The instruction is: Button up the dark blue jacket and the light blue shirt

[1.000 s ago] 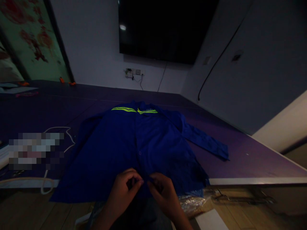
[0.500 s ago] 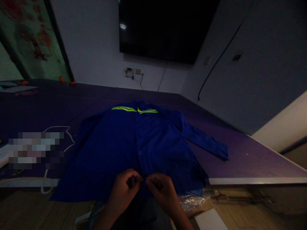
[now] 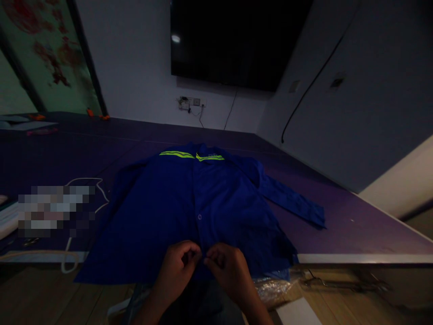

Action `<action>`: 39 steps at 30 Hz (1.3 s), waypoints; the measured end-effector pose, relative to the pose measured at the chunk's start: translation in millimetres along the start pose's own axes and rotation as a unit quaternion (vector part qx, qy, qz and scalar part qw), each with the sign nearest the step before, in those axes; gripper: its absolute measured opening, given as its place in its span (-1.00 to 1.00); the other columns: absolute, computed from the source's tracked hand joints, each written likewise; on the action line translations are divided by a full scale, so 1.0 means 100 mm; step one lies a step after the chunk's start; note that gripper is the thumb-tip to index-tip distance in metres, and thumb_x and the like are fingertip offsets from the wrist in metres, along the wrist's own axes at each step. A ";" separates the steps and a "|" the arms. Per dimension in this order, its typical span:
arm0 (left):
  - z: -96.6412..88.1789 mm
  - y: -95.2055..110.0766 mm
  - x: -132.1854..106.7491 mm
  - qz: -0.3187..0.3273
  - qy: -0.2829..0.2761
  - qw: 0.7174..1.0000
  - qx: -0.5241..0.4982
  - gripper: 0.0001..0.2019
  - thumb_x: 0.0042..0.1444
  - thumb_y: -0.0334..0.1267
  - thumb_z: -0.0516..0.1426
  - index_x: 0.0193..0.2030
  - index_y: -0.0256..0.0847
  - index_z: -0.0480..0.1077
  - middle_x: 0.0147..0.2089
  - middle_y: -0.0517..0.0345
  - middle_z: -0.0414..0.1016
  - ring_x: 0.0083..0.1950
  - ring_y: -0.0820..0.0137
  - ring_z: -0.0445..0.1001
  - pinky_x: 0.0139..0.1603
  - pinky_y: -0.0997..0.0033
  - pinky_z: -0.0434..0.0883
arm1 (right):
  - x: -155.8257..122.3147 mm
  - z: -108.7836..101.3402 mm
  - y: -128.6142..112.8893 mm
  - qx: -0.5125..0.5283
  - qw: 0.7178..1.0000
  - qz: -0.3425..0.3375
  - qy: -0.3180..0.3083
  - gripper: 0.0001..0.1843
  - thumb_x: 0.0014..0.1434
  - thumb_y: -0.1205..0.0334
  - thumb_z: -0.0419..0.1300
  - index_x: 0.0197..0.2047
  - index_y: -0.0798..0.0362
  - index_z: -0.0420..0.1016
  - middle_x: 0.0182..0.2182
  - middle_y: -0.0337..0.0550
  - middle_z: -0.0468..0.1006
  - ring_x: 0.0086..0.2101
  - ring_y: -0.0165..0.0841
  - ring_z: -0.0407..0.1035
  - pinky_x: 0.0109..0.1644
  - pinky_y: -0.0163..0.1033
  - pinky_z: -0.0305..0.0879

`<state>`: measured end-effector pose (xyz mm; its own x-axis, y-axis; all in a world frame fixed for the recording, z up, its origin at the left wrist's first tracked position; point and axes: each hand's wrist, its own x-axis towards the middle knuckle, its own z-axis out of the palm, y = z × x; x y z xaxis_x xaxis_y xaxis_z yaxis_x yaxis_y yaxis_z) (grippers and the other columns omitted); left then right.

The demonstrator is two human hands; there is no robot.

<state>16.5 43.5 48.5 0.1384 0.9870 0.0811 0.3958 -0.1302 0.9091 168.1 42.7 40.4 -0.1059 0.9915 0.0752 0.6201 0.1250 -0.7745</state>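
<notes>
A blue work jacket [image 3: 162, 203] with yellow-green reflective strips [image 3: 177, 154] across the chest lies front up, its collar away from me and its hem hanging over the near edge. One round button [image 3: 199, 217] shows on the front placket. Lower on that placket, my left hand [image 3: 181, 262] pinches the jacket's front edge between thumb and forefinger. Close beside it on the right, my right hand [image 3: 225, 264] also pinches at the placket, fingers curled. The fingertips nearly meet; whatever small part lies between them is too dark to make out.
The jacket rests on a purple platform [image 3: 338, 225] with a pale front edge. At left lie a white cord [image 3: 69, 253] and a blurred-out item [image 3: 56, 210]. Clear plastic wrapping [image 3: 274, 289] and a white board [image 3: 299, 311] are below. A large screen [image 3: 237, 40] hangs on the wall.
The view has shifted very slightly. Both hands stay at the same spot on the placket, the fingertips only a little changed. The jacket lies as before.
</notes>
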 end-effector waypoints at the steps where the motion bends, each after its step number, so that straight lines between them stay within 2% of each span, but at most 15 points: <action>1: -0.01 0.01 0.00 0.002 -0.002 1.000 -0.002 -0.83 -0.06 -0.26 0.04 -0.53 -0.23 0.41 -0.53 0.17 0.42 -0.47 0.48 0.31 -0.45 0.55 0.23 | 0.00 0.00 -0.01 -0.009 1.000 0.000 0.005 -0.92 -0.07 0.27 0.18 -0.48 0.06 0.49 -0.63 -0.27 0.45 -0.60 -0.49 0.25 -0.51 -0.41 0.07; 4: -0.02 0.03 -0.02 0.006 -0.006 1.000 -0.010 -0.81 -0.03 -0.21 0.06 -0.50 -0.24 0.43 -0.53 0.16 0.43 -0.48 0.48 0.33 -0.45 0.55 0.24 | -0.02 0.02 -0.02 -0.028 0.999 -0.010 0.026 -0.91 -0.07 0.25 0.17 -0.52 0.06 0.48 -0.66 -0.28 0.42 -0.63 -0.49 0.23 -0.54 -0.41 0.03; 7: -0.01 0.02 -0.02 -0.005 0.003 1.000 -0.013 -0.81 -0.10 -0.14 0.14 -0.45 -0.24 0.43 -0.56 0.19 0.40 -0.52 0.48 0.31 -0.49 0.54 0.23 | -0.03 0.04 -0.01 -0.040 0.998 -0.024 0.050 -0.88 -0.07 0.23 0.17 -0.56 0.06 0.46 -0.69 -0.28 0.39 -0.65 -0.50 0.20 -0.57 -0.41 -0.01; 11: 0.04 -0.02 0.00 -0.024 0.029 0.999 -0.029 -0.83 -0.14 -0.19 0.16 -0.43 -0.24 0.37 -0.56 0.24 0.36 -0.54 0.51 0.27 -0.52 0.55 0.21 | -0.03 0.08 0.04 -0.044 0.996 -0.036 0.075 -0.82 -0.05 0.19 0.17 -0.60 0.07 0.45 -0.72 -0.29 0.35 -0.66 -0.52 0.17 -0.57 -0.40 -0.04; 18: 0.06 0.00 0.01 -0.033 0.035 0.994 -0.094 -0.86 -0.09 -0.25 0.11 -0.37 -0.23 0.28 -0.53 0.25 0.38 -0.50 0.50 0.33 -0.47 0.55 0.25 | -0.04 0.07 0.11 0.008 0.999 -0.027 0.036 -0.78 -0.02 0.15 0.17 -0.58 0.09 0.47 -0.71 -0.31 0.30 -0.64 -0.51 0.15 -0.54 -0.39 -0.02; 24: 0.08 -0.02 0.02 -0.028 0.046 0.995 -0.087 -0.91 -0.11 -0.33 0.07 -0.39 -0.23 0.29 -0.55 0.26 0.35 -0.52 0.51 0.31 -0.49 0.55 0.23 | -0.05 0.09 0.12 0.019 0.999 -0.020 0.046 -0.78 -0.03 0.14 0.19 -0.57 0.09 0.48 -0.70 -0.31 0.30 -0.64 -0.52 0.14 -0.54 -0.39 -0.02; 30: 0.08 -0.05 0.01 -0.022 0.046 0.996 -0.069 -0.90 -0.11 -0.31 0.07 -0.38 -0.22 0.29 -0.52 0.24 0.35 -0.48 0.49 0.34 -0.45 0.54 0.26 | -0.05 0.08 0.12 0.005 0.998 -0.035 0.049 -0.78 -0.02 0.13 0.19 -0.56 0.09 0.48 -0.70 -0.32 0.31 -0.64 -0.52 0.15 -0.54 -0.39 -0.01; 34: 0.06 -0.04 0.00 -0.019 0.035 0.997 -0.066 -0.89 -0.10 -0.31 0.06 -0.37 -0.22 0.30 -0.48 0.20 0.38 -0.45 0.48 0.35 -0.43 0.54 0.27 | -0.05 0.05 0.08 0.008 0.998 -0.051 0.038 -0.75 0.01 0.09 0.17 -0.54 0.08 0.48 -0.70 -0.30 0.33 -0.65 -0.52 0.15 -0.56 -0.40 -0.02; 39: 0.03 -0.01 -0.03 -0.017 0.015 0.999 -0.043 -0.84 -0.14 -0.35 0.07 -0.33 -0.22 0.31 -0.46 0.22 0.36 -0.47 0.50 0.30 -0.43 0.54 0.26 | -0.02 0.02 0.02 -0.028 0.998 -0.041 0.036 -0.74 0.05 0.09 0.13 -0.52 0.06 0.47 -0.70 -0.30 0.35 -0.65 -0.51 0.15 -0.56 -0.38 -0.06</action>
<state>18.9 40.5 45.9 0.0984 0.9933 0.0602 0.3193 -0.0888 0.9435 168.6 40.6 37.3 -0.1046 0.9774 0.1835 0.6543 0.2066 -0.7275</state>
